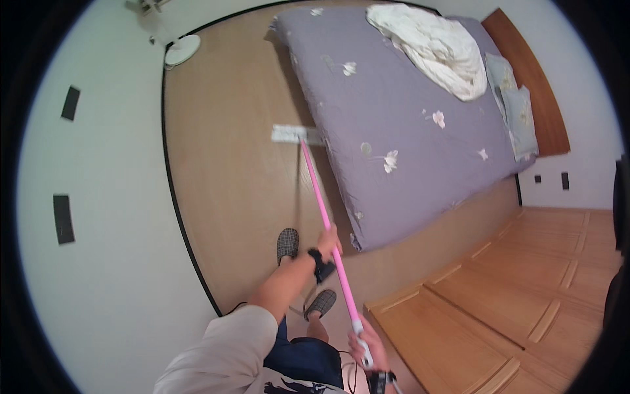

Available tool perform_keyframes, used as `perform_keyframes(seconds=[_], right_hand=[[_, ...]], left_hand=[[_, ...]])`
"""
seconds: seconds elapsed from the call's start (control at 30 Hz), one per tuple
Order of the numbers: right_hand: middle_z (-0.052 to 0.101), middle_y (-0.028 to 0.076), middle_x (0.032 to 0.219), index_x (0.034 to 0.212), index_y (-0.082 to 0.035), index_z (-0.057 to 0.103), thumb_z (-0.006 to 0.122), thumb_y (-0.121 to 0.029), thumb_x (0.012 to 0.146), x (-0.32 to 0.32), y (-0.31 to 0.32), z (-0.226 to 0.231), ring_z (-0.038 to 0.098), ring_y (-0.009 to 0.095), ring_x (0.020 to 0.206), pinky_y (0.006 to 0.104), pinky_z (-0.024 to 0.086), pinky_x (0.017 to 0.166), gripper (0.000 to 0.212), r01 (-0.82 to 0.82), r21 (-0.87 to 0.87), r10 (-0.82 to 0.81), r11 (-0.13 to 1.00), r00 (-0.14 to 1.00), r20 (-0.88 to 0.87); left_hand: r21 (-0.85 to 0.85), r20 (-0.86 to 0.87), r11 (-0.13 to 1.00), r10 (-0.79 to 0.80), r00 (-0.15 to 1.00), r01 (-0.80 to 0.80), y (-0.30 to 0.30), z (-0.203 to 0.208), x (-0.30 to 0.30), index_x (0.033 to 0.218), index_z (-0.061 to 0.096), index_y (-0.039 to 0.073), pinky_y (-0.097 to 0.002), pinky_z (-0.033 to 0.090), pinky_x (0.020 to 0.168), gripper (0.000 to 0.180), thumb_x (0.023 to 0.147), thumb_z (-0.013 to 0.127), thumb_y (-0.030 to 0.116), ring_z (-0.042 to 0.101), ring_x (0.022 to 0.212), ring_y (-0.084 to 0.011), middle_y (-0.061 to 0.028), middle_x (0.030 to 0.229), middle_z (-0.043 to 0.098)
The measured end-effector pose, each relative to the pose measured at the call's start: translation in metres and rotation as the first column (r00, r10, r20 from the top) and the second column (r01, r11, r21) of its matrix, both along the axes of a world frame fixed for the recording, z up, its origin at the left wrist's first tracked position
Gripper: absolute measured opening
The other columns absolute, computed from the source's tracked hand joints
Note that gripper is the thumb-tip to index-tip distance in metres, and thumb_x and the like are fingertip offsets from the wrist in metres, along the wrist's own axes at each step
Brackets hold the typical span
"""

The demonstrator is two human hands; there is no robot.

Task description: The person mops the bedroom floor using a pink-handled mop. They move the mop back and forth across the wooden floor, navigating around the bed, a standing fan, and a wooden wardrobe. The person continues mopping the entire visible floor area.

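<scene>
A flat mop with a pink pole (315,187) slants away from me across the floor. My left hand (329,241) is wrapped round the middle of the pole, a black band on its wrist. Lower down, by my body, my right hand (371,339) is closed round the white grip at the pole's near end. The wide white mop head (287,134) lies on the floor at the bed's left side, its right end at the hanging edge of the sheet. Whether that end reaches beneath the bed I cannot tell.
The bed (394,131) has a purple flowered sheet, a crumpled white quilt (436,46) and pillows (520,121). Wooden cabinets (485,308) stand at the lower right. At the far left is a fan's white round base (182,50). My slippered feet (287,243) are on the brown floor.
</scene>
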State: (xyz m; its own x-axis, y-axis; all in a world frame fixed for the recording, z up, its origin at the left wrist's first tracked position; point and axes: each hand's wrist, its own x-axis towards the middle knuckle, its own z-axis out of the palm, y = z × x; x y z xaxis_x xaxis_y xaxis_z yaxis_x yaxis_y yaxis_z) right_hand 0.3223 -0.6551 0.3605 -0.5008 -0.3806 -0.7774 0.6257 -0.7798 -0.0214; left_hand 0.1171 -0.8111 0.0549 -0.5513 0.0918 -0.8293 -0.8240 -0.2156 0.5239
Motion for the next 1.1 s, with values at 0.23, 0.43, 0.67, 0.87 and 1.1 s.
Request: perform_keyframes(seconds=[0.23,0.43,0.67,0.87,1.1], right_hand=[[0.053,0.009,0.098,0.162,-0.017,0.028,0.054,-0.003,0.099,-0.116,-0.087,-0.057,0.046,0.011,0.065,0.0222,0.041,0.049,0.069,0.103,-0.137,-0.112,0.985,0.992,-0.059],[0.052,0.008,0.097,0.161,-0.017,0.03,0.06,-0.008,0.099,-0.02,-0.071,-0.043,0.047,0.009,0.063,0.0215,0.041,0.048,0.07,0.073,-0.072,-0.075,0.995,0.997,-0.034],[0.058,0.011,0.101,0.163,-0.014,0.027,0.062,-0.009,0.098,0.201,-0.002,0.015,0.048,0.01,0.064,0.0215,0.04,0.049,0.074,0.06,-0.012,-0.059,0.998,0.995,0.075],[0.059,0.016,0.104,0.162,-0.011,0.028,0.063,-0.006,0.095,0.273,0.041,0.095,0.045,0.01,0.058,0.0215,0.04,0.047,0.076,-0.089,0.087,0.081,0.992,0.992,0.096],[0.056,0.015,0.107,0.161,-0.009,0.03,0.062,-0.005,0.096,0.176,-0.001,0.069,0.045,0.009,0.059,0.0188,0.04,0.046,0.073,-0.114,0.076,0.11,0.991,0.992,0.057]], left_hand=[[-0.032,0.043,0.998,0.061,0.997,-0.059,-0.095,-0.052,-0.157,0.078,0.049,0.006,-0.0401,0.048,0.045,0.046,0.107,0.044,0.042,0.053,0.045,-0.0242,-0.0087,0.056,0.05],[-0.014,0.056,1.0,0.018,0.998,-0.018,-0.078,-0.03,-0.05,0.071,0.046,0.011,-0.0385,0.042,0.038,0.047,0.106,0.042,0.041,0.046,0.039,-0.0229,-0.0057,0.05,0.045],[0.064,0.247,0.996,-0.077,0.966,0.063,-0.02,-0.009,0.2,0.09,0.051,0.005,-0.0469,0.054,0.049,0.042,0.107,0.044,0.042,0.059,0.053,-0.0312,-0.0138,0.066,0.056],[0.36,0.449,0.923,-0.044,0.892,-0.135,0.009,0.024,0.319,0.111,0.045,0.004,-0.0567,0.061,0.064,0.024,0.105,0.051,0.026,0.066,0.069,-0.0348,-0.016,0.078,0.058],[0.272,0.365,0.958,-0.019,0.931,-0.087,-0.049,0.043,0.22,0.104,0.051,0.001,-0.0536,0.062,0.072,0.03,0.105,0.051,0.031,0.068,0.074,-0.0334,-0.0181,0.081,0.063]])
